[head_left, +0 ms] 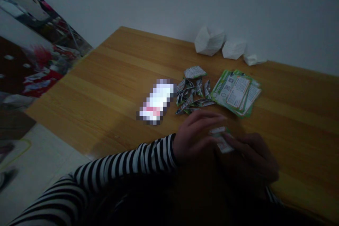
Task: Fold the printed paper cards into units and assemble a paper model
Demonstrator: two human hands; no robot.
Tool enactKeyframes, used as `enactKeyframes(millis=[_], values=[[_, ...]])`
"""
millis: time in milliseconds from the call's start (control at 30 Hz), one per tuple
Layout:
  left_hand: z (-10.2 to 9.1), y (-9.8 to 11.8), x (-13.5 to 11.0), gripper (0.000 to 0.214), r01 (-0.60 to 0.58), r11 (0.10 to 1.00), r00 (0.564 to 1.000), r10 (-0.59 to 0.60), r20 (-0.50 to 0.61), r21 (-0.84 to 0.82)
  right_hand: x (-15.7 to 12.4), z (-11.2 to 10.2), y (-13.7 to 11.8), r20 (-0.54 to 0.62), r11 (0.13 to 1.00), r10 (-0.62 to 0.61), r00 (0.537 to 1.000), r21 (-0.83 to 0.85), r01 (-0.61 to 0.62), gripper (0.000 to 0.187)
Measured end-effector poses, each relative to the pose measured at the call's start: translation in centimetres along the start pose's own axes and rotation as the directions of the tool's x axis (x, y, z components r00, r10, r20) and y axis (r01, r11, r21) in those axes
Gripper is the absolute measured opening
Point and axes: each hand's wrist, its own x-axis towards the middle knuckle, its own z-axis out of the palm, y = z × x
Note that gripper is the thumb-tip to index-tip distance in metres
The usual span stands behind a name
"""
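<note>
A plain grey-white wall (169, 3) rises behind a broad tabletop of yellow-brown wood (100, 77), whose grain runs in long bands. From the lower left comes an arm in a black-and-white striped sleeve (127, 164). It ends in the left hand (194, 132), its fingers stretched out flat and its thumb held apart from them. The right hand (256, 159), dim and slightly blurred, pinches a small white-and-green folded paper piece (225, 143) between its fingertips. That piece lies between the two hands, near the close edge of the tabletop (whether the left thumb touches it, I cannot tell).

Beyond the hands, to the right, an uneven stack of flat green-and-white printed cards (234, 90) lies fanned. To its left sits a heap of small folded green, white and dark paper pieces (192, 93). Just left of that heap lies a bright, oblong, phone-like object (157, 100), its surface pixelated. At the back, three white folded-paper forms (209, 42) stand in a row by the wall, smaller toward the right.
</note>
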Motion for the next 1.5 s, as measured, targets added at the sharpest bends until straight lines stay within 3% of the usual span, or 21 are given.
enactKeyframes(millis=[67, 133, 233, 300, 400, 467, 567, 633, 700, 800, 933, 1167, 1300, 1400, 1500], values=[[0.6, -0.5, 0.0, 0.042, 0.253, 0.959, 0.967, -0.251, 0.032, -0.124, 0.3, -0.3, 0.0, -0.013, 0.997, -0.078, 0.997, -0.008, 0.078, 0.036], [1.1, -0.9, -0.1, 0.039, 0.465, 0.845, 0.885, -0.440, 0.149, -0.266, 0.8, -0.3, 0.0, -0.057, 0.987, -0.159, 0.986, -0.027, 0.158, 0.034], [1.4, -1.2, -0.1, 0.043, 0.623, 0.653, 0.775, -0.591, 0.223, -0.431, 1.3, 0.2, 0.3, -0.047, 0.987, -0.154, 0.987, -0.054, 0.151, 0.029], [1.3, -1.2, -0.1, 0.043, 0.644, 0.629, 0.748, -0.638, 0.185, -0.436, 1.4, 0.6, 0.5, 0.004, 0.997, -0.078, 0.997, -0.014, 0.078, 0.026], [1.0, -1.5, 0.0, 0.036, 0.578, 0.746, 0.809, -0.578, 0.110, -0.329, 1.5, 1.2, 0.5, 0.037, 0.976, 0.159, 0.987, 0.142, -0.162, 0.016], [1.0, -1.7, -0.1, 0.031, 0.509, 0.829, 0.860, -0.499, 0.104, -0.230, 1.8, 1.4, 0.4, 0.048, 0.913, 0.327, 0.944, 0.243, -0.329, 0.009], [1.2, -2.1, -0.5, 0.028, 0.432, 0.895, 0.899, -0.417, 0.136, -0.113, 2.3, 1.4, 0.3, 0.118, 0.828, 0.433, 0.894, 0.339, -0.446, 0.021], [1.4, -2.1, -0.7, 0.026, 0.383, 0.921, 0.913, -0.366, 0.177, -0.068, 2.6, 1.2, 0.5, 0.181, 0.817, 0.417, 0.891, 0.354, -0.455, 0.029], [1.5, -2.0, -0.8, 0.025, 0.333, 0.942, 0.924, -0.315, 0.218, -0.050, 2.8, 0.9, 0.6, 0.261, 0.841, 0.369, 0.892, 0.316, -0.440, 0.026], [1.4, -1.6, -0.8, 0.028, 0.277, 0.961, 0.946, -0.271, 0.179, -0.009, 2.6, 0.7, 0.9, 0.336, 0.865, 0.328, 0.883, 0.269, -0.423, 0.021], [1.1, -1.3, -0.7, 0.029, 0.152, 0.975, 0.981, -0.169, 0.095, 0.159, 2.4, 1.0, 1.1, 0.264, 0.862, 0.391, 0.882, 0.231, -0.452, 0.036], [0.8, -1.3, -1.2, 0.027, -0.095, 0.846, 0.964, -0.053, 0.261, 0.524, 1.7, 1.9, 0.3, 0.165, 0.907, 0.347, 0.923, 0.190, -0.375, 0.036], [0.8, -1.1, -1.0, 0.020, -0.191, 0.793, 0.967, 0.053, 0.248, 0.578, 1.3, 2.2, -0.2, 0.152, 0.911, 0.346, 0.926, 0.182, -0.371, 0.035], [0.8, -1.0, -1.0, 0.018, -0.253, 0.786, 0.964, 0.157, 0.214, 0.565, 1.1, 2.5, -0.5, 0.108, 0.882, 0.411, 0.905, 0.203, -0.424, 0.035], [0.8, -0.9, -1.0, 0.020, -0.301, 0.785, 0.949, 0.193, 0.248, 0.541, 1.1, 2.7, -0.6, 0.070, 0.852, 0.468, 0.881, 0.227, -0.471, 0.031]])
